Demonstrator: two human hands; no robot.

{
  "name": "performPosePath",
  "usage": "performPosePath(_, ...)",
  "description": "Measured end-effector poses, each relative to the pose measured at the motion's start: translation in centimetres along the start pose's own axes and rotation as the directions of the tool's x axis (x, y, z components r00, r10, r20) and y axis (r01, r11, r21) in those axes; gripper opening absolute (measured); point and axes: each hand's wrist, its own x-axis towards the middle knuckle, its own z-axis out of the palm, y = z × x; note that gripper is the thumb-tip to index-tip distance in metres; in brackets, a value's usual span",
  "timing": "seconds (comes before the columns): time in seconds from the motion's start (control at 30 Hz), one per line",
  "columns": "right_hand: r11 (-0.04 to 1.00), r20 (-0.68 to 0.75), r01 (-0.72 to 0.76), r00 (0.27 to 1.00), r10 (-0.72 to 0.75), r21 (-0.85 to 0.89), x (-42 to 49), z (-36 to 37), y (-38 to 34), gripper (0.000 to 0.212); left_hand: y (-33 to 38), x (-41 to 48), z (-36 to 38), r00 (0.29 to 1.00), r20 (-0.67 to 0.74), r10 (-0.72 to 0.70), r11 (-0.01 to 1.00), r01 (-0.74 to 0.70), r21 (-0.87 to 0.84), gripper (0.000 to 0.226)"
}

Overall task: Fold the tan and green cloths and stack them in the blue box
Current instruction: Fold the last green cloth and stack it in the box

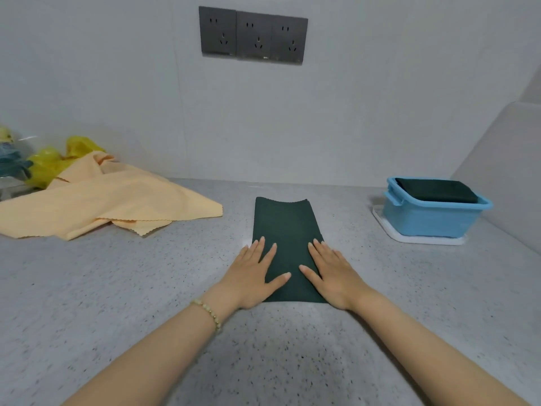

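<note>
A dark green cloth lies folded into a long strip on the grey speckled counter, running away from me. My left hand presses flat on its near left edge with straight fingers. My right hand presses flat on its near right edge in the same way. Loose and crumpled, the tan cloth lies at the left of the counter. The blue box stands at the right on a white mat, with a folded dark green cloth inside it.
A yellow plastic bag and other small items sit behind the tan cloth at the far left. A grey wall with a dark socket panel rises behind the counter. A slanted wall panel closes the right side.
</note>
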Motion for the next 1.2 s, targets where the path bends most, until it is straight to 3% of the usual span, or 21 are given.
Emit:
performPosePath(0.07, 0.997, 0.006, 0.077, 0.997, -0.077, -0.009, -1.6, 0.2, 0.4, 0.071, 0.0, -1.8, 0.2, 0.998, 0.030, 0.048, 0.999, -0.048, -0.007, 0.089)
performPosePath(0.23, 0.973, 0.061, 0.229, 0.971, -0.230, 0.016, -4.9, -0.5, 1.7, 0.081, -0.7, -5.2, -0.2, 0.979, 0.083, 0.187, 0.982, -0.187, -0.005, 0.077)
performPosePath(0.43, 0.956, 0.135, 0.284, 0.953, -0.272, -0.074, -6.9, -1.5, 3.5, 0.101, -1.3, -6.1, -1.8, 0.961, 0.153, 0.229, 0.971, -0.237, 0.040, 0.099)
performPosePath(0.57, 0.945, 0.147, 0.293, 0.951, -0.272, -0.143, -7.3, -2.1, 3.9, 0.101, -1.7, -6.2, -2.6, 0.954, 0.158, 0.255, 0.944, -0.281, 0.172, 0.093)
performPosePath(0.7, 0.911, 0.100, 0.317, 0.948, -0.301, -0.262, -7.0, -2.8, 3.6, 0.091, -1.5, -6.4, -2.5, 0.955, 0.174, 0.239, 0.945, -0.270, 0.183, 0.084)
performPosePath(0.83, 0.866, 0.016, 0.340, 0.933, -0.360, -0.366, -5.8, -2.8, 3.2, 0.070, -1.4, -5.7, -2.3, 0.969, 0.061, 0.238, 0.935, -0.245, 0.254, 0.078)
performPosePath(0.97, 0.888, -0.071, 0.417, 0.897, -0.437, -0.195, -3.7, -3.1, 2.9, 0.033, -1.1, -4.0, -2.9, 0.961, -0.030, 0.274, 0.893, -0.243, 0.380, 0.081)
performPosePath(1.1, 0.855, -0.031, 0.483, 0.867, -0.497, -0.189, -2.9, -3.5, 2.9, 0.024, -1.1, -3.8, -3.4, 0.942, 0.037, 0.334, 0.846, -0.317, 0.429, 0.087)
performPosePath(1.2, 0.830, 0.029, 0.522, 0.849, -0.527, -0.197, -4.2, -3.3, 2.7, 0.023, -1.1, -5.3, -2.8, 0.929, 0.135, 0.345, 0.850, -0.370, 0.376, 0.095)
